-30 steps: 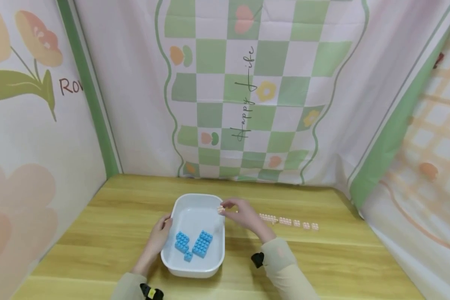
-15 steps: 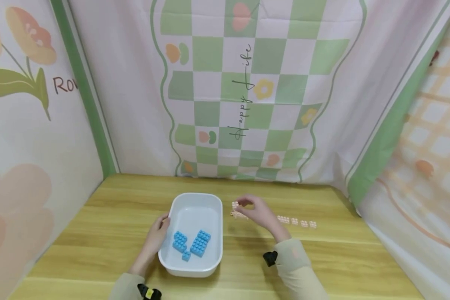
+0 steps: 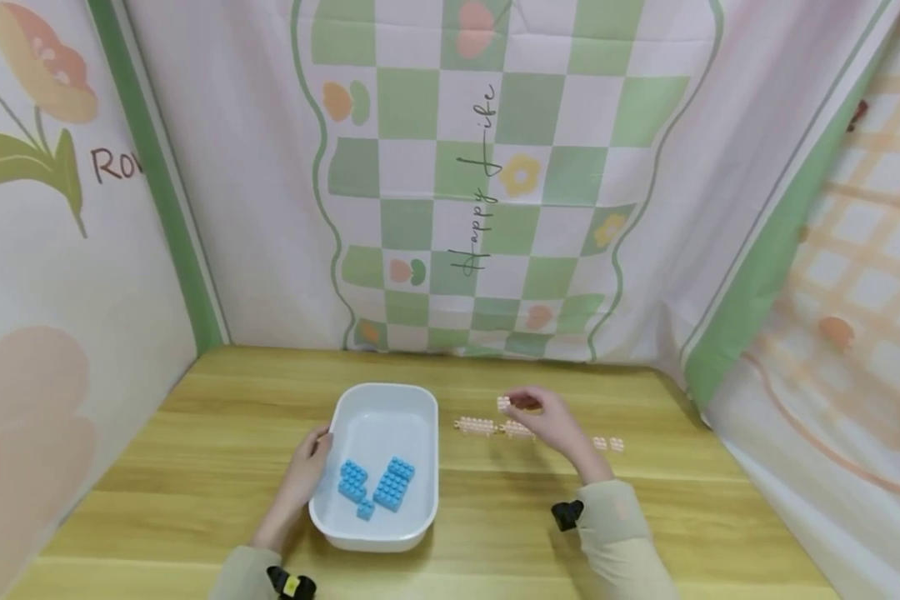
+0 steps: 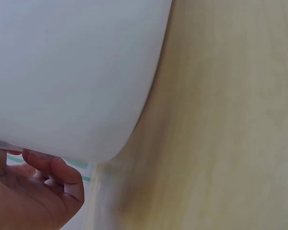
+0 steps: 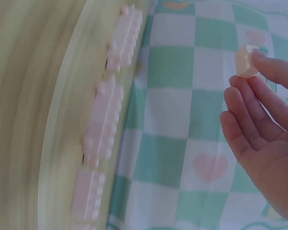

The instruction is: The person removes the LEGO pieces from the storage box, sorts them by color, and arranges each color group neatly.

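Note:
My left hand (image 3: 306, 468) grips the left side of a white plastic tub (image 3: 386, 425); in the left wrist view its fingers (image 4: 67, 177) curl at the tub's rim. Inside the tub lie several blue building blocks (image 3: 394, 485), toward the near end. My right hand (image 3: 553, 423) pinches a small pale pink building block (image 5: 246, 62) between thumb and fingertips, raised over a row of pink blocks. That row includes longer pink pieces (image 3: 476, 426) left of and under the hand, partly hidden by it, and small square ones (image 3: 617, 445) to its right.
The tub stands on a wooden table (image 3: 510, 517), just left of the pink row. A checked curtain (image 3: 487, 208) hangs at the table's back edge, with more printed cloth on both sides.
My right hand has moved right with the small pink block, from the tub's right rim to over the pink row. The left hand stays on the tub. The head view has shifted slightly.

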### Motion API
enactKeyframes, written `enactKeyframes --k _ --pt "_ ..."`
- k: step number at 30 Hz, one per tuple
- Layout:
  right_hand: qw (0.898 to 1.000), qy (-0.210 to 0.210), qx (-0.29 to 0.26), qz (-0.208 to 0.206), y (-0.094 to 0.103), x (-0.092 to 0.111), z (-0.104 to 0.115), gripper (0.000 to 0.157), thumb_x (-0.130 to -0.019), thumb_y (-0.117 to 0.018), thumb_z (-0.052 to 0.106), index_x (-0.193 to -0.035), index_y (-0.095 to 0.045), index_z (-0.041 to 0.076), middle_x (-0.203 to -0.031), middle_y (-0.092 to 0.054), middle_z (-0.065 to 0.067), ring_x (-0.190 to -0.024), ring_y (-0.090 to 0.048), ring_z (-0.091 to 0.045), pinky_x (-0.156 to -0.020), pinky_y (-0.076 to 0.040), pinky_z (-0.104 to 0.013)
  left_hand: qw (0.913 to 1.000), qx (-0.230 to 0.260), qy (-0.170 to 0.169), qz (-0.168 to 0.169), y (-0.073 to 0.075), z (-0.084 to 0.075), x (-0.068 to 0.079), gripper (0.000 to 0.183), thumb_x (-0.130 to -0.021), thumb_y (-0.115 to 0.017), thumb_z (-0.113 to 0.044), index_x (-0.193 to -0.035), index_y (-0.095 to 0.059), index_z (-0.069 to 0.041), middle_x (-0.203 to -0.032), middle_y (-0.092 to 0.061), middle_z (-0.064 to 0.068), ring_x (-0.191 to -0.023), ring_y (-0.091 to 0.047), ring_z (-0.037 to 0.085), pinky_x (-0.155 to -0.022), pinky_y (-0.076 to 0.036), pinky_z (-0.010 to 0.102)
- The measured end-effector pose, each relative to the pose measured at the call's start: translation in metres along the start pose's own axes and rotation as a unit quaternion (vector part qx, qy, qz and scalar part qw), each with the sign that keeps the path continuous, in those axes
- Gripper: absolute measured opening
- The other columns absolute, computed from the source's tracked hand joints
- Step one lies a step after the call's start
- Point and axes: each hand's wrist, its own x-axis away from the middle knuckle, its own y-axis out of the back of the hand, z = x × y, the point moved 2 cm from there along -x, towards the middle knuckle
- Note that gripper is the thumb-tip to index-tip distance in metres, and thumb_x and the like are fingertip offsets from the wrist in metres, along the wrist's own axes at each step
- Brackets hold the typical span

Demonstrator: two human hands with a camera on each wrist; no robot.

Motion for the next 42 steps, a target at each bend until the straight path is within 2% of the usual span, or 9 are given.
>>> enactKeyframes --k 5,11,15,21,29,36,39,42 --pt "0.999 -0.007 0.006 -0.032 0.018 0.006 -0.013 0.034 -0.089 -0.065 0.026 -0.115 -0.063 0.004 -0.104 -0.065 -0.012 -0.097 -0.059 -0.027 -0.085 -0.050 -0.042 1.0000 -0.004 -0.002 -0.002 0.001 -0.001 0.000 0.048 -0.101 -0.034 -0.030 -0.141 -0.037 -0.003 -0.127 -0.051 0.024 -0.109 -0.053 0.032 -0.091 -0.047 0.046" --pt "0.997 -0.021 0.020 -0.067 0.038 0.015 -0.031 0.036 -0.087 -0.066 0.029 -0.113 -0.064 0.004 -0.101 -0.066 -0.012 -0.090 -0.060 -0.020 -0.080 -0.050 -0.033 1.0000 -0.003 0.002 0.004 0.001 -0.002 0.001 0.048 -0.102 -0.033 -0.030 -0.142 -0.036 -0.004 -0.131 -0.048 0.025 -0.112 -0.052 0.033 -0.093 -0.046 0.047" --pt "0.996 -0.036 0.029 -0.080 0.051 0.022 -0.041 0.039 -0.088 -0.065 0.031 -0.115 -0.063 0.003 -0.103 -0.066 -0.013 -0.090 -0.060 -0.019 -0.079 -0.050 -0.028 1.0000 -0.001 0.000 0.010 0.001 -0.001 0.001 0.049 -0.102 -0.033 -0.031 -0.142 -0.035 -0.004 -0.132 -0.047 0.025 -0.114 -0.051 0.034 -0.094 -0.045 0.048" --pt "0.994 -0.056 0.039 -0.088 0.069 0.034 -0.054 0.041 -0.090 -0.063 0.032 -0.117 -0.062 0.002 -0.107 -0.065 -0.016 -0.093 -0.060 -0.021 -0.079 -0.050 -0.028 1.0000 0.000 -0.002 0.010 0.001 0.002 -0.001 0.049 -0.102 -0.032 -0.031 -0.142 -0.034 -0.003 -0.133 -0.046 0.025 -0.115 -0.050 0.035 -0.096 -0.043 0.049" --pt "0.991 -0.054 0.060 -0.105 0.087 0.045 -0.073 0.042 -0.091 -0.061 0.029 -0.121 -0.059 0.000 -0.107 -0.064 -0.018 -0.088 -0.057 -0.007 -0.076 -0.048 -0.019 0.9999 -0.001 0.003 0.013 0.000 0.003 -0.001 0.050 -0.102 -0.032 -0.032 -0.143 -0.034 -0.004 -0.134 -0.045 0.026 -0.117 -0.049 0.035 -0.097 -0.042 0.051" --pt "0.989 -0.055 0.070 -0.115 0.100 0.054 -0.089 0.040 -0.092 -0.060 0.027 -0.119 -0.060 -0.002 -0.108 -0.065 -0.021 -0.084 -0.051 0.008 -0.073 -0.048 -0.018 0.9999 -0.004 -0.001 0.011 0.001 0.002 0.000 0.050 -0.102 -0.032 -0.033 -0.142 -0.034 -0.003 -0.130 -0.048 0.026 -0.112 -0.052 0.033 -0.093 -0.046 0.047" --pt "0.988 -0.066 0.079 -0.117 0.105 0.058 -0.095 0.039 -0.092 -0.061 0.028 -0.117 -0.061 -0.002 -0.109 -0.065 -0.021 -0.084 -0.053 0.005 -0.071 -0.048 -0.017 0.9999 -0.003 0.000 0.011 0.001 0.002 -0.001 0.050 -0.102 -0.032 -0.032 -0.142 -0.034 -0.003 -0.132 -0.047 0.026 -0.114 -0.051 0.034 -0.095 -0.044 0.049" --pt "0.985 -0.078 0.096 -0.117 0.109 0.062 -0.101 0.040 -0.091 -0.061 0.030 -0.116 -0.062 -0.002 -0.110 -0.065 -0.021 -0.088 -0.059 -0.007 -0.071 -0.048 -0.019 0.9999 0.000 0.003 0.012 0.001 0.001 0.000 0.049 -0.101 -0.032 -0.031 -0.143 -0.034 -0.004 -0.133 -0.046 0.026 -0.116 -0.050 0.035 -0.097 -0.043 0.050"
